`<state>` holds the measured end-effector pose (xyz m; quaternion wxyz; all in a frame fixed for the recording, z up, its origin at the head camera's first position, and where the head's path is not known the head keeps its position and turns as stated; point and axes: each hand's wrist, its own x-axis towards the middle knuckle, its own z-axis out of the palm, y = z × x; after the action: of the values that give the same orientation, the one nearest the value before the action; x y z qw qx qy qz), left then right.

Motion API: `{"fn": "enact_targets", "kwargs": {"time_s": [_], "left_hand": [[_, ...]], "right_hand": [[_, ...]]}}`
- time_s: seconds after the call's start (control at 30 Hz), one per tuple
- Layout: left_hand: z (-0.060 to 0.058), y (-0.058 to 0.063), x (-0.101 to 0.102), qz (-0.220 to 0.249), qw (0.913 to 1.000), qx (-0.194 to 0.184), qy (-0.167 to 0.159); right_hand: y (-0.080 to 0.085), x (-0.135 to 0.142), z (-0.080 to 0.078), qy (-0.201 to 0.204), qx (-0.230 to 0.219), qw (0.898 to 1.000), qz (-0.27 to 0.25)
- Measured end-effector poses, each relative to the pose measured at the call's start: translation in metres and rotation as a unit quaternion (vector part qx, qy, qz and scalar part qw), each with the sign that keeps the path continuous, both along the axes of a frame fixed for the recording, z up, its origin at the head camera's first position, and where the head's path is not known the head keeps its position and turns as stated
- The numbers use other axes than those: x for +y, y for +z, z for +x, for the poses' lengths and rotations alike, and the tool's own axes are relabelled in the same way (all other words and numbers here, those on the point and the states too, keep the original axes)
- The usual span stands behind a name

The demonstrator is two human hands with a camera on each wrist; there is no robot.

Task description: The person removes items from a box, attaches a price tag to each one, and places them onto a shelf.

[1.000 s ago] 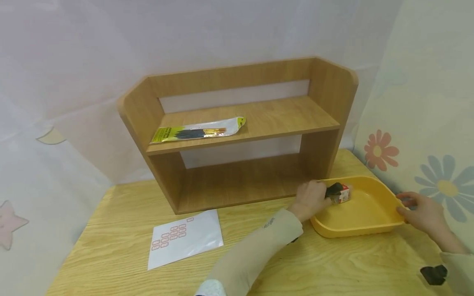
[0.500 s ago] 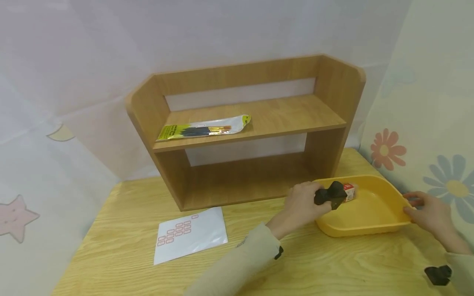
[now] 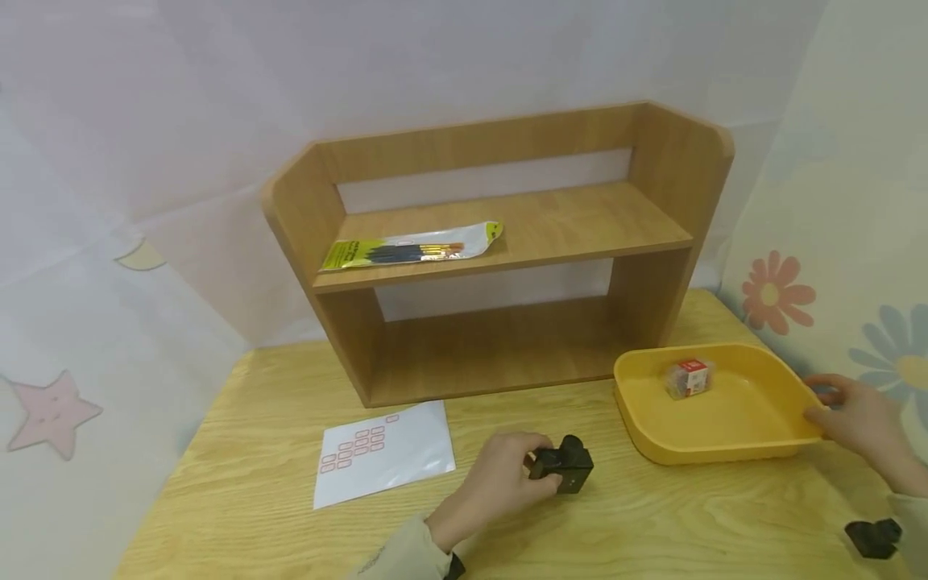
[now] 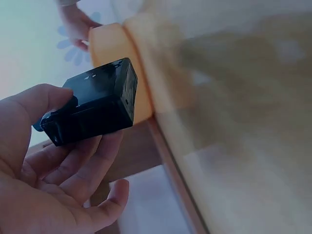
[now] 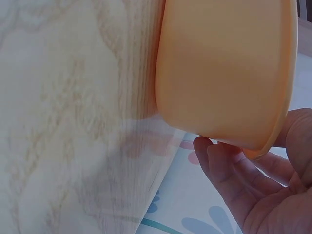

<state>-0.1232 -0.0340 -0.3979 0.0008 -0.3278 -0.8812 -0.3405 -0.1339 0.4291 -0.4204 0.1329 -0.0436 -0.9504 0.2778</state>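
Yellow tray (image 3: 732,419) has one thing less now: the left hand (image 3: 496,479) holds the black block (image 3: 569,467) outside, the right hand (image 3: 863,415) pinches the tray, one small box (image 3: 689,378) stays.

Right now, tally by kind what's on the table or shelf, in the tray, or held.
Wooden shelf unit: 1
Yellow tray: 1
Paintbrush pack: 1
Label sheet: 1
Red-and-white package: 1
Black boxy object in left hand: 1
Total: 6

Looking forward and down from head at shelf (image 3: 500,346), close in from wrists, turned sideways toward tray (image 3: 725,419), shared by all.
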Motion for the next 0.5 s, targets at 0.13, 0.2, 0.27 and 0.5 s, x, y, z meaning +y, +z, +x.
{"fn": "enact_targets", "kwargs": {"time_s": [0.13,0.2,0.27,0.5], "left_hand": [[0.008,-0.011,-0.016,0.000,0.9997,-0.023,0.009],[0.010,-0.014,-0.021,0.004,0.9993,-0.034,0.014],[0.011,-0.016,-0.026,0.008,0.9990,-0.041,0.014],[0.015,-0.016,-0.038,0.048,0.9899,-0.133,0.001]], "right_hand": [[-0.001,0.000,-0.001,-0.002,0.000,1.000,-0.001],[-0.001,0.001,-0.001,-0.002,-0.001,1.000,-0.005],[-0.001,0.001,-0.001,-0.004,-0.001,1.000,-0.005],[-0.001,0.001,0.001,-0.013,-0.012,1.000,0.005]]}}
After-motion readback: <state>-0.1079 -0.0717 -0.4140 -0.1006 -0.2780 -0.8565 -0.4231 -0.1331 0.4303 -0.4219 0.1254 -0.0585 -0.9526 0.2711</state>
